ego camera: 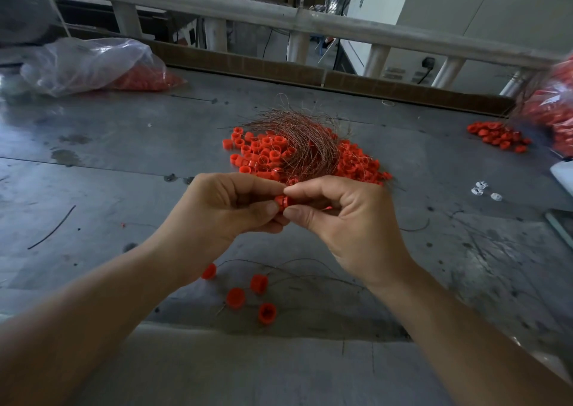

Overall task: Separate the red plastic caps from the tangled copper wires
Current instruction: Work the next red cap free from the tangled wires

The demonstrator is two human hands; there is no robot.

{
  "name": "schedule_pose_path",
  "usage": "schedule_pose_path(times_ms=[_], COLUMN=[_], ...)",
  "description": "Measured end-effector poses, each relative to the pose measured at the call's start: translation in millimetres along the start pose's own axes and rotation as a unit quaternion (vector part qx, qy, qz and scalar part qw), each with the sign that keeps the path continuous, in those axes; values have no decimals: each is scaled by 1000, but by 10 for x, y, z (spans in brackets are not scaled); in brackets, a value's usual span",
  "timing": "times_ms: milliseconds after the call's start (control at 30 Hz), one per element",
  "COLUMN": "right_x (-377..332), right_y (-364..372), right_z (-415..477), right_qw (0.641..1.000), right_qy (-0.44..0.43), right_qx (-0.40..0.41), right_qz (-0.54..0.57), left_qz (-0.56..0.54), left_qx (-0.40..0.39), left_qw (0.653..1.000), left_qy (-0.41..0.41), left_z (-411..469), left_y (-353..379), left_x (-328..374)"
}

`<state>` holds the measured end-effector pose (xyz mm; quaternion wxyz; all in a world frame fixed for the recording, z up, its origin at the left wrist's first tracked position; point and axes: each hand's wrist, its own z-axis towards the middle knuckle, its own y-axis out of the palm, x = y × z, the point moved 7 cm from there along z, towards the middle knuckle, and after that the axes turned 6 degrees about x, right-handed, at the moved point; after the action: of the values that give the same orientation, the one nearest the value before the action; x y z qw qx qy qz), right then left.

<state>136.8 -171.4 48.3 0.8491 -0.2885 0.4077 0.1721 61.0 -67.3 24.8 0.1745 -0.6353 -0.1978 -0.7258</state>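
Note:
A heap of red plastic caps (263, 154) lies mid-table with a tangle of thin copper wires (305, 139) on top of it. Just in front of the heap, above the table, my left hand (223, 210) and my right hand (347, 219) meet. Both pinch the same red cap (282, 202) between thumb and fingertips. Several loose red caps (259, 283) lie on the table near my wrists, with thin wires (310, 270) running among them.
The grey metal table (108, 164) has a cardboard strip and a railing along its far edge. A clear plastic bag of red caps (93, 64) lies at far left. Another bag (555, 111) with a small cap pile (499, 136) sits at far right. Small white pieces (483, 188) lie nearby.

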Motion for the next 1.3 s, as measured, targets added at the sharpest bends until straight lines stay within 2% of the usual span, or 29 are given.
schedule_pose_path(times_ms=[333, 567, 767, 1000, 1300], right_x=[-65, -162, -164, -171, -201], right_y=[-15, -14, 34, -13, 8], right_z=[-32, -64, -78, -72, -73], right_qw=[996, 986, 980, 985, 979], right_qy=[-65, -138, -158, -148, -177], right_qx=[26, 39, -1, 15, -6], right_qz=[-46, -82, -122, -84, -102], left_qz=[33, -30, 31, -29, -14], left_qx=[-7, -27, -42, -44, -60], left_qw=[999, 999, 999, 997, 997], left_qy=[29, -29, -10, -49, -43], left_z=[-32, -46, -73, -70, -80], left_y=[-11, 18, 45, 42, 42], left_x=[7, -48, 21, -29, -36])
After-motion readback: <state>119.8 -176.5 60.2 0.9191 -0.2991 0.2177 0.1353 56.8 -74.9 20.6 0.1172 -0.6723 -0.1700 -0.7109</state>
